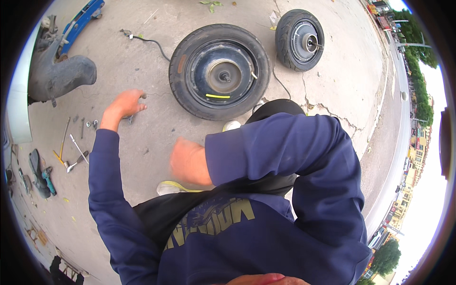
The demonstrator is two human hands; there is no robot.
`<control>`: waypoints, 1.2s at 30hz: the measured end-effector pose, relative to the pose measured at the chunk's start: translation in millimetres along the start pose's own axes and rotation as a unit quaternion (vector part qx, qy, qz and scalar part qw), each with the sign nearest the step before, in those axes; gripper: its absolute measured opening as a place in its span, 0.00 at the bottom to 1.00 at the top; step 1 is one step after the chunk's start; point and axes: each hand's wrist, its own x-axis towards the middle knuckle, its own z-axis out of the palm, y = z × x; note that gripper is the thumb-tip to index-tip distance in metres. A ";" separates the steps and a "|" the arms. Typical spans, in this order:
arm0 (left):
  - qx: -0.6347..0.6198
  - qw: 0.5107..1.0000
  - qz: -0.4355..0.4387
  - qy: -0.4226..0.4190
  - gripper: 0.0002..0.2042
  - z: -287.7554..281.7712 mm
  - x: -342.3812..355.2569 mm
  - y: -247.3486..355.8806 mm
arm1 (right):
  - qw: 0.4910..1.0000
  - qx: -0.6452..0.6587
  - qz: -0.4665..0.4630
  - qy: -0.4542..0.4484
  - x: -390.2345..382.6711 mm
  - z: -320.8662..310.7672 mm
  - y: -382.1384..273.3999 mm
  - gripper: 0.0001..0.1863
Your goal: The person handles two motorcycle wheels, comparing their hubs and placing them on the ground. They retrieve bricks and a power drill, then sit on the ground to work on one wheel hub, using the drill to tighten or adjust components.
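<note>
My left hand [128, 105] is over the concrete, fingers slightly curled and apart, near small metal pieces [95, 124] and tools including a yellow-handled tool [60, 156] and a silver wrench [78, 149]. My right hand [187, 161] is low in front of my body, blurred, its fingers hidden, above my shoe [168, 189]. A large wheel with a black tire [187, 102] lies flat ahead of my hands, with a yellow strip on its hub and a cable beside it. A smaller wheel [289, 54] with a protruding axle is behind it to the right.
At the left are a pale vehicle body [19, 109] with a dark fender [71, 73], a blue jack [80, 21] and a teal power tool [49, 180]. The concrete [351, 85] is cracked at the right, where a road [392, 142] runs past trees and buildings.
</note>
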 end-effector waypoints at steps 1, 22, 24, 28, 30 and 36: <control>0.019 1.000 -0.006 0.020 0.19 -9.5 3.9 2.4 | 1.000 0.002 -0.006 0.010 4.0 -2.9 1.3 0.08; 0.032 0.954 0.097 0.283 0.27 -34.9 60.2 116.2 | 0.792 0.047 0.400 0.459 -160.3 187.8 313.2 0.27; 0.031 0.960 0.087 0.263 0.28 -38.5 65.8 126.5 | 0.772 0.152 0.363 0.499 -146.0 196.7 339.0 0.29; 0.011 0.953 0.089 0.289 0.32 -49.0 111.8 138.1 | 0.732 0.285 0.322 0.529 -115.2 196.9 373.7 0.34; 0.015 0.950 0.090 0.299 0.33 -53.2 153.0 140.7 | 0.719 0.307 0.301 0.546 -114.6 201.9 376.1 0.35; -0.188 0.968 -0.031 0.163 0.43 -65.2 238.0 128.8 | 0.702 0.341 0.252 0.573 -102.6 205.4 401.9 0.34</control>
